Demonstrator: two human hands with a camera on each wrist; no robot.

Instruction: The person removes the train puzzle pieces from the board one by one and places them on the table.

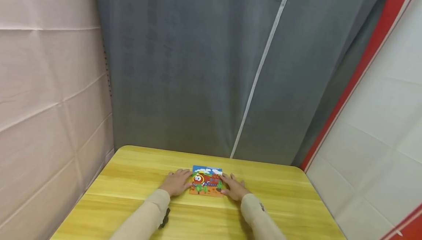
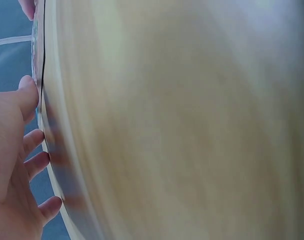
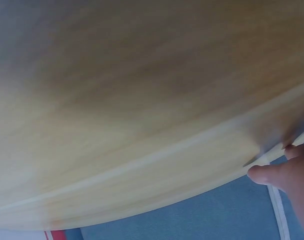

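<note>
Filling the upper middle of the frame, a grey curtain (image 1: 184,67) hangs behind a yellow wood-grain table (image 1: 132,176). At the lower centre lies a flat cartoon-train board (image 1: 207,189): blue sky with white clouds, a red train with big round eyes, green trees on orange ground. The left hand (image 1: 177,182) and right hand (image 1: 234,187), fingers loosely spread, only touch its opposite side edges.
</note>
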